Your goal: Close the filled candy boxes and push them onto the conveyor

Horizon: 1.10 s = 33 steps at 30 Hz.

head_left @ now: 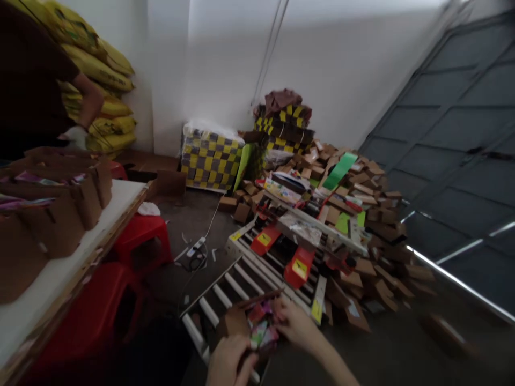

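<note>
A small open cardboard box (234,323) rests on the near end of a roller conveyor (219,296). Pink, purple and white printed packets (263,329) fill it. My left hand (230,360) is closed on the near left edge of the box, thumb toward the packets. On the opposite side, my right hand (295,321) has its fingers bent around the right edge, close against the packets. Exactly where its fingertips press is hard to make out. Just beyond the box stands a carton-sealing machine with red guide plates (298,267).
Small cartons (366,214) lie heaped behind and right of the machine. Filled open boxes (72,214) line a white table (108,225) at left, where a person with a gloved hand (76,138) stands. Red stools (147,236) and a power strip (196,247) occupy the floor.
</note>
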Motion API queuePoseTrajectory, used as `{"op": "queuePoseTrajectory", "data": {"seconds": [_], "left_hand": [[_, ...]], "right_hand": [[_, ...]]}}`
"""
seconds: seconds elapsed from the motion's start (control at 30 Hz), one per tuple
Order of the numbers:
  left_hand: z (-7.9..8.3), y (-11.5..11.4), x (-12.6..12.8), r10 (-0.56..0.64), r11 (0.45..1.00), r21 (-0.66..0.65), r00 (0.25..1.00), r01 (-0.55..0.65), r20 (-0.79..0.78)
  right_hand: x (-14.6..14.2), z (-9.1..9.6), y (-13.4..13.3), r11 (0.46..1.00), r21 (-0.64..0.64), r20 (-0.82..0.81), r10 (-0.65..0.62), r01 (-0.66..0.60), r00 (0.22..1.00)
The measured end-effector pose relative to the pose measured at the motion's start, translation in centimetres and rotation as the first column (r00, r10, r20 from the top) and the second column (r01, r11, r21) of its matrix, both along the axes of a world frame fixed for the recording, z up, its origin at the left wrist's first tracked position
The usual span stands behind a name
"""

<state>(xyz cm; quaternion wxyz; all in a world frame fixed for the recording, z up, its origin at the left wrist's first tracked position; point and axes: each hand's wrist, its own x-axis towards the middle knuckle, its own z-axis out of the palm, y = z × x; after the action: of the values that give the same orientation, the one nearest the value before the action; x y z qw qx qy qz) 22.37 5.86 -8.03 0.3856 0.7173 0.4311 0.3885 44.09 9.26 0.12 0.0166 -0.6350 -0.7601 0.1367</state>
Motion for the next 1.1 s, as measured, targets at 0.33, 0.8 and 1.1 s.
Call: {"op": "queuePoseTrajectory", "data": {"seconds": [0.33, 0.8, 1.1], "left_hand": [[1.8, 1.1, 0.7, 0.401, 0.915, 0.046, 0.916, -0.4, -0.002], [-0.2, 2.6, -0.5, 0.183, 0.973, 0.139, 0.983, -0.183, 0.008], [-0.2, 1.7, -0.3, 0.041, 0.988, 0.142, 0.986, -0.064, 0.159]], "right_hand": [[-1.1, -0.6, 4.8, 0.964, -0.263, 0.058, -0.027, 0.042, 0.998], [-2.5, -1.4, 3.3, 0.98, 0.025, -0.041, -0.198, 0.199, 0.979], [-1.1, -3.6, 0.0, 0.97, 0.154, -0.228, -0.149, 0.187, 0.962]]}}
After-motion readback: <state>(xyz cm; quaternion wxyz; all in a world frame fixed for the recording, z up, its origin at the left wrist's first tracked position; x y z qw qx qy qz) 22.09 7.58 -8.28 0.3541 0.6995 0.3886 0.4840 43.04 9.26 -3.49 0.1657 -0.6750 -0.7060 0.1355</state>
